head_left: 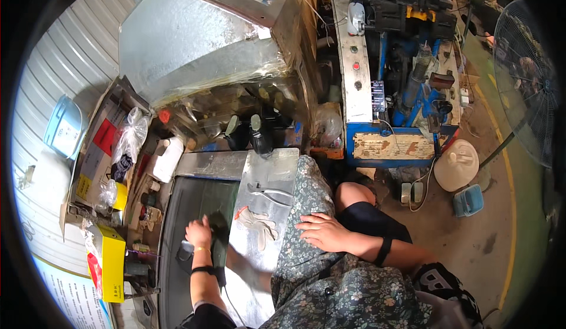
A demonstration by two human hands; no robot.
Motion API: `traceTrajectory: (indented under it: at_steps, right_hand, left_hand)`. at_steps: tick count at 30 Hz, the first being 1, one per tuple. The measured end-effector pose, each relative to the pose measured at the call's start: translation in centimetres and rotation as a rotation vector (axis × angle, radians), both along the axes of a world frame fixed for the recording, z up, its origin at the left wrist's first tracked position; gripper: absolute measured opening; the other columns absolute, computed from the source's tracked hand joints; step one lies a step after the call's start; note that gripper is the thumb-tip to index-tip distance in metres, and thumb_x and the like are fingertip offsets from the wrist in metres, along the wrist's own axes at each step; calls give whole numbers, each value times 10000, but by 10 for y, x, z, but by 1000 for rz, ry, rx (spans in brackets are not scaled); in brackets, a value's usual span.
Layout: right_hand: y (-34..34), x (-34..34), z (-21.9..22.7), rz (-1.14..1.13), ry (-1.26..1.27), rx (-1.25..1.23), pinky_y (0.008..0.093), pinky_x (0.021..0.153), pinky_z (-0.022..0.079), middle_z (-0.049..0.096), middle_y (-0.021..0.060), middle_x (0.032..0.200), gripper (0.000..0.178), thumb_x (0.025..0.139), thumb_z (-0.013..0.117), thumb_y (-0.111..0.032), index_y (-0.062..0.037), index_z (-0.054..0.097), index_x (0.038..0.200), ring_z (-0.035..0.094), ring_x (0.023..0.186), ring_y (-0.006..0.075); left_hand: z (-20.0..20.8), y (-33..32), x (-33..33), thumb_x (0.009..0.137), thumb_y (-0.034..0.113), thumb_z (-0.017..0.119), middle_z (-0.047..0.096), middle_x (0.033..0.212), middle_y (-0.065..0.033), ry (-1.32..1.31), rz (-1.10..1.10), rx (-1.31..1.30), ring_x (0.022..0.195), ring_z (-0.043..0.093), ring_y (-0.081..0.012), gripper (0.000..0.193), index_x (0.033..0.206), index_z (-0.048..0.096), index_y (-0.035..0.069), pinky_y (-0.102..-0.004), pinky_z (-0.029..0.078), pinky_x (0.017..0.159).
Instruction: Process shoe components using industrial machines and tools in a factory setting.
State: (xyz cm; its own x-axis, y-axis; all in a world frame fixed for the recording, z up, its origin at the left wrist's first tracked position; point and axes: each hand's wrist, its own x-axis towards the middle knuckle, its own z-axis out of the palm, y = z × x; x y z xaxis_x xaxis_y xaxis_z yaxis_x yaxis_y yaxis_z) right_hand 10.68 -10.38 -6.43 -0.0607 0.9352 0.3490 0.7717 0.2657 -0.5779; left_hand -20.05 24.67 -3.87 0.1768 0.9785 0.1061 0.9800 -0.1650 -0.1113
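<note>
Left hand point(198, 232) is clenched on a dark tool point(219, 247) over the counter point(188, 199). Right hand point(323, 231) is rested flat, grip released, on lap; glove point(257, 221) nearby.

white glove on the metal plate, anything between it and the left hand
Nothing visible blocks it. The left hand rests on the dark mat with a dark tool just to its right; the white glove lies past that on the metal plate, uncovered.

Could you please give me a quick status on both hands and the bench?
Left hand down on dark conveyor belt. Right hand flat on floral apron. White work glove and pliers lying between.
</note>
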Motion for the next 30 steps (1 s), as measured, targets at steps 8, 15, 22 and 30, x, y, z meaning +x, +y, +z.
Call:
traceTrajectory:
  at_steps: [8, 15, 22, 30]
  right_hand:
    - [3, 2, -5, 29, 46, 19, 433, 1152, 290, 591, 47, 1372, 195, 908, 626, -188, -114, 714, 1066, 432, 1386, 252]
    - [15, 12, -1, 73, 73, 23, 417, 1061, 398, 677, 51, 1247, 172, 917, 646, -201, -89, 730, 1018, 546, 1282, 257]
    - [80, 8, 84, 111, 901, -120, 348, 1040, 476, 569, 187, 1377, 533, 1001, 608, -310, 42, 483, 1382, 575, 1250, 253]
    - [43, 26, 136, -158, 350, 244, 405, 809, 562, 639, 191, 1191, 466, 913, 685, -385, -18, 597, 1186, 684, 983, 357]
  left_hand:
    - [-46, -96, -89, 647, 99, 760, 414, 1443, -262, -482, 341, 486, 1308, 422, -449, 809, 1390, 445, 41, -544, 344, 1096]
    - [-22, -110, -139, 745, 5, 671, 616, 1125, -193, -1602, 441, -270, 979, 651, -324, 607, 1318, 482, -64, -416, 545, 862]
    - [70, -243, -56, 722, 149, 682, 638, 1177, -137, -1748, -4, -604, 1051, 632, -267, 670, 1341, 504, -32, -366, 496, 948]
    - [105, -273, 103, 770, 154, 838, 499, 1412, -245, -1075, -708, -844, 1303, 502, -291, 1009, 1519, 207, -86, -378, 416, 1076]
